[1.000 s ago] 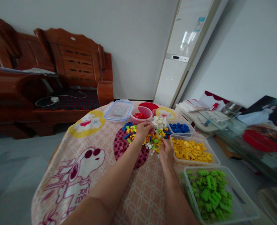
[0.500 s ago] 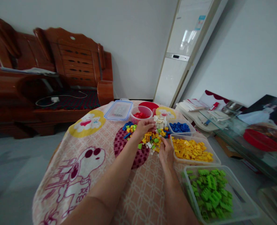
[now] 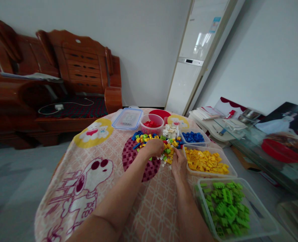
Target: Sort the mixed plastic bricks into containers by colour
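pink blanket (image 3: 93, 188), mixed brick pile (image 3: 169, 148) under l hand (image 3: 152, 148) & against r hand (image 3: 179, 164); fingers bent, grasp unclear

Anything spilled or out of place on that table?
Only the loose pile of mixed bricks on the cloth, at the left hand and right hand; other bricks sit sorted by colour in tubs. A blue-rimmed lid lies beside the red tub. Nothing looks damaged.

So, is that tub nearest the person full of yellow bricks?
No, the nearest tub holds green bricks; the yellow bricks lie in the next tub along.
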Demonstrator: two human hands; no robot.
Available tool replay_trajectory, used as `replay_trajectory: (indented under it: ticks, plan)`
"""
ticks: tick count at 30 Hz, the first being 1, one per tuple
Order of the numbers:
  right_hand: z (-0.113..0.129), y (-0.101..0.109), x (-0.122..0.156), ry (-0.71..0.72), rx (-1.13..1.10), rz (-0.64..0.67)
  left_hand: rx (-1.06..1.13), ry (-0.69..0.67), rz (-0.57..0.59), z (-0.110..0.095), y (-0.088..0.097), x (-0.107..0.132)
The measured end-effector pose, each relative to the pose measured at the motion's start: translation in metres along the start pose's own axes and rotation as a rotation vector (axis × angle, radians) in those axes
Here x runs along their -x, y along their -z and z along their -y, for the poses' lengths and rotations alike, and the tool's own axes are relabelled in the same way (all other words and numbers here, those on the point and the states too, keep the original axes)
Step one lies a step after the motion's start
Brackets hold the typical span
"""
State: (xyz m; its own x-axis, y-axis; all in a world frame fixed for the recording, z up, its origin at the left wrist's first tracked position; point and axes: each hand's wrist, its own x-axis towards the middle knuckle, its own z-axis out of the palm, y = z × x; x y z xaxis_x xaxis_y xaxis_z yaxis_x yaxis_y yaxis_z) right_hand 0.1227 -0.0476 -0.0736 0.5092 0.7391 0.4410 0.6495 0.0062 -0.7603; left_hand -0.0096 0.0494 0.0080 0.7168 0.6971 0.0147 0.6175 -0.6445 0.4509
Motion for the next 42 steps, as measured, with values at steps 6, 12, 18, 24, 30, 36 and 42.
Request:
replay_trajectory:
  ticks: [6,12,18,24,30,36,42]
  plan:
    - [0.001,0.001,0.000,-0.014,0.012,0.011,-0.087,-0.011,0.122,0.005,0.009,0.003]
    - [0.007,0.004,0.000,-0.033,0.017,0.040,0.390,0.013,-0.114,0.021,0.012,-0.003]
    - [0.008,0.004,0.000,-0.041,0.008,0.039,0.783,0.099,-0.107,0.029,0.001,-0.007]
    - [0.009,0.005,0.001,-0.048,-0.008,0.047,1.053,0.081,-0.264,0.025,-0.016,-0.020]
    - [0.008,0.004,0.000,-0.045,-0.013,0.055,1.275,-0.140,-0.489,0.019,-0.037,-0.039]
    - [0.007,0.004,0.000,-0.040,-0.019,0.043,1.005,-0.042,-0.397,0.031,-0.023,-0.031]
    - [0.011,0.003,0.002,-0.009,-0.017,0.024,0.647,0.000,-0.265,0.029,-0.007,-0.017]
